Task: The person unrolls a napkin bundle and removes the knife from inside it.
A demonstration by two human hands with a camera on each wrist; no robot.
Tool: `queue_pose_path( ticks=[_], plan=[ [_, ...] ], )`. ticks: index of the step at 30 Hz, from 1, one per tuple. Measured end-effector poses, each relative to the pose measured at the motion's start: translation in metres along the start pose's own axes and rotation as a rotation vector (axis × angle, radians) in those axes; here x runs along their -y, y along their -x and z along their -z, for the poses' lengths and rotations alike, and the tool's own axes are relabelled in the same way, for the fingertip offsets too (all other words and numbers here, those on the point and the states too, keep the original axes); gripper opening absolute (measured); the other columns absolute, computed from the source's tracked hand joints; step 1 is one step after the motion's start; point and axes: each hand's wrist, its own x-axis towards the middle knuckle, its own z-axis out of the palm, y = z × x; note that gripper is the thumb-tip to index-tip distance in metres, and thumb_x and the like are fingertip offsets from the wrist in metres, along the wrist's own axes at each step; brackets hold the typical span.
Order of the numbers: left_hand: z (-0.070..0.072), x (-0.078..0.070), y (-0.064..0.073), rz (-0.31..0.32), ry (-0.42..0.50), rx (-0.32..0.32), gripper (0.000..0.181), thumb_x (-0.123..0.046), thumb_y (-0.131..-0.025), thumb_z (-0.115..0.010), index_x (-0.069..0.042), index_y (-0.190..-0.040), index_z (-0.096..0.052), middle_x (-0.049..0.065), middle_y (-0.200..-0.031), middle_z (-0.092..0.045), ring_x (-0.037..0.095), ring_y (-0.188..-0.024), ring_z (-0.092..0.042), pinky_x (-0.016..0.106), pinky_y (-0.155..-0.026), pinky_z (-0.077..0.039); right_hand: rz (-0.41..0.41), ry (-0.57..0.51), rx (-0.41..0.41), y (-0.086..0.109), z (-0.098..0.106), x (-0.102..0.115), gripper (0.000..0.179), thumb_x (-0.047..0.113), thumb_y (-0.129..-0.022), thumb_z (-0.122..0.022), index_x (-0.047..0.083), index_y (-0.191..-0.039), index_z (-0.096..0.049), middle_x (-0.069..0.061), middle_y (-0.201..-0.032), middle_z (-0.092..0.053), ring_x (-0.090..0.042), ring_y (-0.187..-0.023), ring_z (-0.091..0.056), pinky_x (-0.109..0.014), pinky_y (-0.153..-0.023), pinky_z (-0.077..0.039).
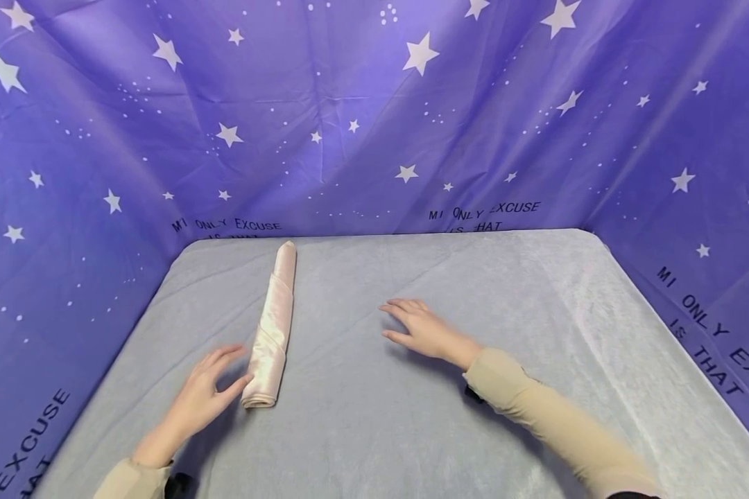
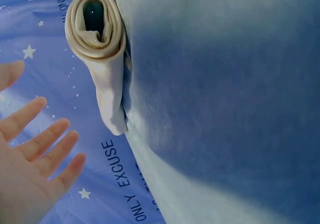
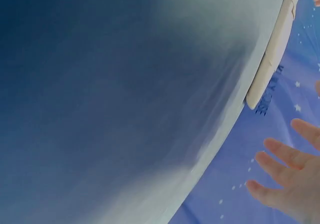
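A long roll of shiny pale pink cloth [image 1: 273, 326] lies lengthwise on the left part of the table, its narrow tip toward the back. In the left wrist view, the near end of the cloth roll [image 2: 120, 32] shows wound layers around a dark hollow. My left hand [image 1: 201, 391] is just left of the roll's near end, fingers spread and relaxed; whether the thumb touches the cloth I cannot tell. Farther right, my right hand [image 1: 426, 330] hovers over the table with fingers extended, holding nothing, well apart from the roll. Its spread fingers [image 3: 285, 156] show in the right wrist view.
A grey-blue velvety cloth covers the table [image 1: 474, 291]. Purple curtains [image 1: 349, 90] with white stars and black lettering hang behind the table and along both sides.
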Motion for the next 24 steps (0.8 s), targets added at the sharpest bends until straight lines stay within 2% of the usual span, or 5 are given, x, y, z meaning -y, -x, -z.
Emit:
queue_pose_path(
  ticks=[4,8,14,18,24],
  plan=[
    [-0.003,-0.002,0.000,-0.040,0.007,-0.043,0.036,-0.003,-0.066,-0.073,-0.001,-0.100,-0.062,0.012,-0.104,-0.059,0.028,-0.097,-0.051,0.029,-0.087,-0.033,0.011,-0.043,0.037,-0.014,-0.002,0.012,0.044,0.032,-0.088,-0.052,0.007,-0.124,-0.048,-0.012,-0.125,-0.048,-0.028,-0.118,-0.041,-0.045,-0.099,-0.026],
    [-0.007,-0.004,-0.001,-0.080,0.031,-0.064,0.032,0.000,-0.064,-0.074,-0.003,-0.095,-0.065,0.009,-0.098,-0.061,0.025,-0.092,-0.054,0.009,-0.087,-0.027,0.009,-0.077,0.087,-0.029,-0.003,0.025,0.039,0.029,-0.089,-0.053,0.009,-0.122,-0.050,-0.008,-0.122,-0.051,-0.024,-0.117,-0.043,-0.042,-0.099,-0.028],
    [-0.010,-0.005,0.000,-0.050,0.030,-0.039,0.030,-0.003,-0.065,-0.074,-0.007,-0.093,-0.066,0.004,-0.097,-0.062,0.021,-0.091,-0.055,0.013,-0.083,-0.032,0.015,-0.111,0.189,-0.054,-0.006,0.042,0.036,0.025,-0.090,-0.051,0.012,-0.123,-0.050,-0.004,-0.124,-0.051,-0.019,-0.118,-0.042,-0.036,-0.099,-0.029],
    [-0.012,-0.005,0.001,-0.038,0.044,-0.023,0.030,-0.004,-0.065,-0.075,-0.009,-0.093,-0.066,0.001,-0.096,-0.063,0.018,-0.090,-0.056,0.014,-0.081,-0.034,0.019,-0.169,0.229,-0.071,-0.011,0.054,0.033,0.021,-0.090,-0.051,0.011,-0.121,-0.053,-0.003,-0.121,-0.054,-0.016,-0.113,-0.047,-0.030,-0.094,-0.035],
    [-0.016,-0.004,0.001,-0.053,0.114,-0.019,0.031,-0.001,-0.063,-0.075,-0.009,-0.092,-0.066,-0.001,-0.093,-0.062,0.014,-0.088,-0.056,0.008,-0.081,-0.032,0.014,-0.319,0.255,-0.092,-0.022,0.069,0.029,0.014,-0.089,-0.051,0.007,-0.117,-0.056,-0.006,-0.114,-0.058,-0.016,-0.105,-0.053,-0.024,-0.088,-0.040]
  ],
)
